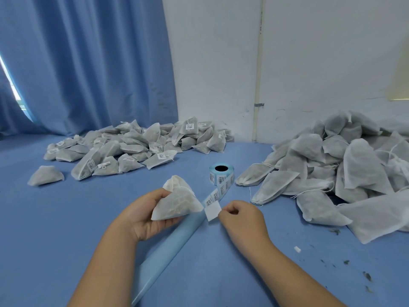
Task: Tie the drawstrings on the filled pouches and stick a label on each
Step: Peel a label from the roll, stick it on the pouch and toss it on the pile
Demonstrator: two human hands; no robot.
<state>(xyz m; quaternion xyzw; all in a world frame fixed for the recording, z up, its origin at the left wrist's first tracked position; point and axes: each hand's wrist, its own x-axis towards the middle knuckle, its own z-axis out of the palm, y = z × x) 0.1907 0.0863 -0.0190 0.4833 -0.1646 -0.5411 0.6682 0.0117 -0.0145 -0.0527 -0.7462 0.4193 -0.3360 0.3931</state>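
– White label (213,211), peeled off and pinched at one corner by the right hand (241,220), just right of lower centre. Where does it go?
– On the pouch (177,200). The left hand (141,216) grips it from below at centre frame, fingers curled round it. I'd turn a flat face toward the label, set one edge down first, then smooth across so the fabric doesn't wrinkle it.
– Far to travel?
– No, the label's corner is just beside the pouch's right tip.
– Anything in the way?
– The roll (221,173) stands just behind, and its strip (168,247) runs under the hands toward the lower left. The table (66,218) gives room on the left. The heap (343,173) crowds the right edge. The labelled pile (137,145) sits upper left, well apart.
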